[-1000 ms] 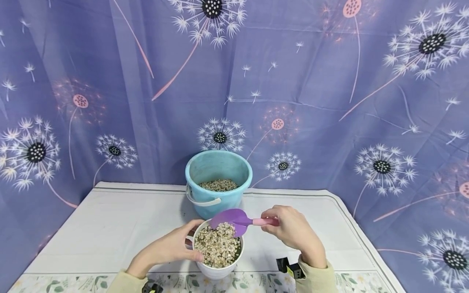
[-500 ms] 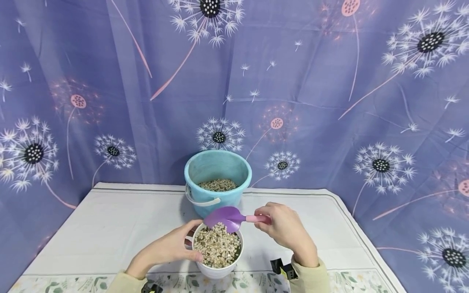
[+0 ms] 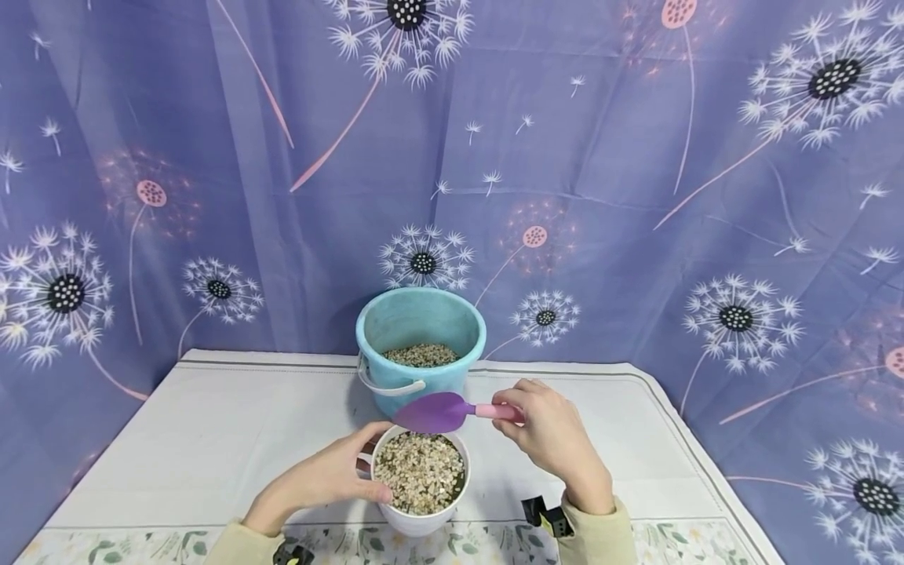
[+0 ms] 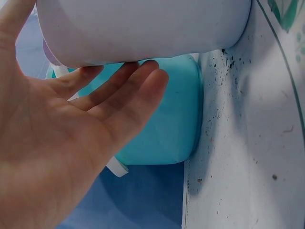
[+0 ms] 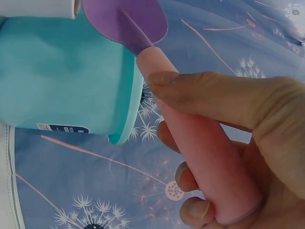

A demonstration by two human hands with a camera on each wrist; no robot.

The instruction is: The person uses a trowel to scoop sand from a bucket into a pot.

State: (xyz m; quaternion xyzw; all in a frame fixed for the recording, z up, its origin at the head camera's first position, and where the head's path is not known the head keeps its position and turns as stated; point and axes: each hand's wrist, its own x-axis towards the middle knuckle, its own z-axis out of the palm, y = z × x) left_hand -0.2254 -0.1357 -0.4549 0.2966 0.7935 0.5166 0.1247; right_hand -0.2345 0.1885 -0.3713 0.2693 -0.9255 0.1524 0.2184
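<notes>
A white pot (image 3: 415,524), filled with pale, coarse, flaky grains (image 3: 424,471), stands near the table's front. My left hand (image 3: 335,475) holds its left side, thumb over the rim and fingers along the outer wall (image 4: 143,33). Just above the pot's far rim is a hand trowel with a purple blade (image 3: 432,413). My right hand (image 3: 554,431) grips its pink handle (image 5: 200,152), thumb laid along the top and fingers curled beneath. No grains show on the blade's visible face.
Behind the pot stands a light blue bucket (image 3: 424,388) with similar grains low inside and a white handle (image 3: 391,390) hanging at its front. Dark crumbs (image 4: 224,67) lie on the white tablecloth (image 3: 247,416). A purple dandelion-print curtain (image 3: 318,259) hangs behind the table.
The trowel has risen off the grains and its blade has turned, shifting left and away toward the bucket side. The grains' surface looks flatter. My left hand and the pot have stayed put.
</notes>
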